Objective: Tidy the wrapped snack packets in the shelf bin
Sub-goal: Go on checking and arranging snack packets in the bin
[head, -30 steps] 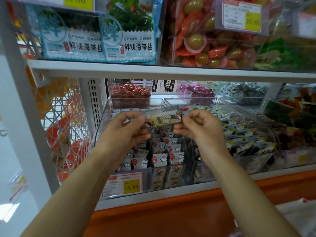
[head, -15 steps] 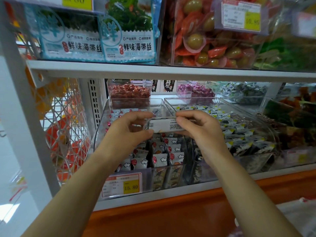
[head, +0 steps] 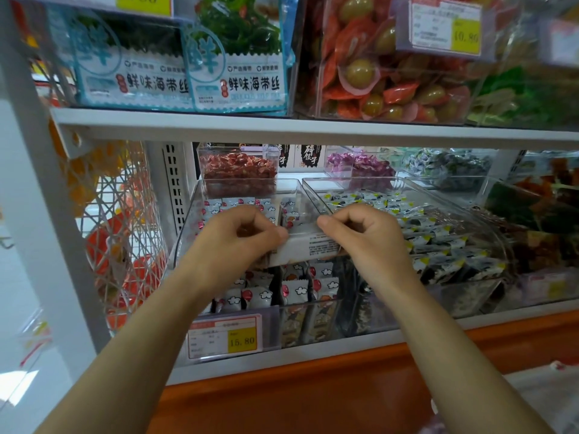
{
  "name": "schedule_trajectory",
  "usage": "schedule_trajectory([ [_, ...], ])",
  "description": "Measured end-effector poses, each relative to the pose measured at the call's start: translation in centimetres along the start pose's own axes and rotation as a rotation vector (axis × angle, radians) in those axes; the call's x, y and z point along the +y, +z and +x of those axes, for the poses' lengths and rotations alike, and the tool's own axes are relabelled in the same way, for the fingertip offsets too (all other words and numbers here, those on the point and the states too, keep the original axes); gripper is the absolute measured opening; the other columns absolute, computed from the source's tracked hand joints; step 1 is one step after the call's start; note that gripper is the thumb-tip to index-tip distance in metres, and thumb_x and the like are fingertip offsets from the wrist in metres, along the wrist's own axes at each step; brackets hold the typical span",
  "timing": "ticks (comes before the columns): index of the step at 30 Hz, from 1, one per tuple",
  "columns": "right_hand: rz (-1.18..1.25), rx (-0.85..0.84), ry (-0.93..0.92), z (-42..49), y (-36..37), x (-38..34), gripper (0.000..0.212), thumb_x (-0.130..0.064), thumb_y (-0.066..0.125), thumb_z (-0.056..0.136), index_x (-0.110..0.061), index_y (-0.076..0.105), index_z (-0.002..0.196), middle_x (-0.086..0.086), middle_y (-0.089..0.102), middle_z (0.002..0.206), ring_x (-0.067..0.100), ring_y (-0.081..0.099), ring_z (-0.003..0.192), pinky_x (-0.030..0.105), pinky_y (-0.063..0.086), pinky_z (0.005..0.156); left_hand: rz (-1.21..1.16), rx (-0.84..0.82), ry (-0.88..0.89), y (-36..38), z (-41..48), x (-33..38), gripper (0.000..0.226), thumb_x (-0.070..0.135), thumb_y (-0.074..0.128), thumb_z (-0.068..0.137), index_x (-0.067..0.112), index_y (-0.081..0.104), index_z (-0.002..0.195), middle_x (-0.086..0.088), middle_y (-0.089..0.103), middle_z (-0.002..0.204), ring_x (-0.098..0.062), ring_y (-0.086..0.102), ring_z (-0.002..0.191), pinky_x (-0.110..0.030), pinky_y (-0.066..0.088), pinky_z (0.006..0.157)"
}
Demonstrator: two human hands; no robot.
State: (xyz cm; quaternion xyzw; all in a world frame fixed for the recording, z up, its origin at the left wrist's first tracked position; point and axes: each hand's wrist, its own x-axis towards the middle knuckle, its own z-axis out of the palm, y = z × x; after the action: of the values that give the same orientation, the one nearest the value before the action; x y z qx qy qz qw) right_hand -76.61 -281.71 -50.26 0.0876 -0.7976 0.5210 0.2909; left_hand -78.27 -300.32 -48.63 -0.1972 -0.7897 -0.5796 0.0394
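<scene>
A clear plastic shelf bin point(head: 188, 220) on the middle shelf holds rows of small white snack packets point(head: 294, 292) printed with clouds and red dots. Both hands hold one flat wrapped packet point(head: 310, 247) over the bin, its pale back with small print facing up. My left hand point(head: 238, 236) pinches its left end with curled fingers. My right hand point(head: 360, 230) pinches its right end. The held packet hides the packets just beneath it.
A second clear bin point(head: 463, 211) of dark packets with yellow corners stands directly to the right. A yellow price tag point(head: 241, 339) is fixed to the bin front. The upper shelf board point(head: 282, 126) hangs close overhead. A white wire rack point(head: 119, 233) stands to the left.
The held packet has been turned from its printed face to its pale back. Both hands have lowered it closer to the rows in the bin.
</scene>
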Motion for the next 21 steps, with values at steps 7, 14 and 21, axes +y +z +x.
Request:
schedule_trajectory([
  [7,0.108,-0.099,0.09,-0.1,0.1,0.0,0.017,-0.017,0.068,0.083,-0.017,0.07,0.066,-0.004,0.067,0.063,0.012,0.064,0.063,0.04,0.059,0.062,0.031,-0.025,0.028,-1.4,0.0,0.0,0.02,0.021,0.065,0.082,0.009,0.067,0.066,0.012,0.06,0.046,0.004,0.051,0.039,-0.006,0.039,0.042],
  [14,0.056,0.016,0.041,-0.2,0.8,-0.2,0.023,-0.021,0.065,0.086,-0.007,0.066,0.068,0.019,0.065,0.071,0.036,0.064,0.07,0.057,0.054,0.064,0.012,-0.105,-0.016,-1.0,0.2,-0.6,0.019,0.029,0.071,0.072,0.027,0.066,0.091,0.002,0.07,0.089,-0.01,0.068,0.077,-0.013,0.054,0.067],
  [21,0.202,-0.306,0.169,0.3,-1.2,-0.3,0.017,-0.008,0.06,0.087,-0.011,0.071,0.075,0.0,0.072,0.075,0.02,0.071,0.071,0.026,0.058,0.053,0.022,-0.08,-0.004,-1.7,0.2,-1.0,0.019,0.02,0.066,0.083,0.036,0.068,0.092,0.005,0.071,0.091,-0.013,0.066,0.087,-0.021,0.054,0.075],
])
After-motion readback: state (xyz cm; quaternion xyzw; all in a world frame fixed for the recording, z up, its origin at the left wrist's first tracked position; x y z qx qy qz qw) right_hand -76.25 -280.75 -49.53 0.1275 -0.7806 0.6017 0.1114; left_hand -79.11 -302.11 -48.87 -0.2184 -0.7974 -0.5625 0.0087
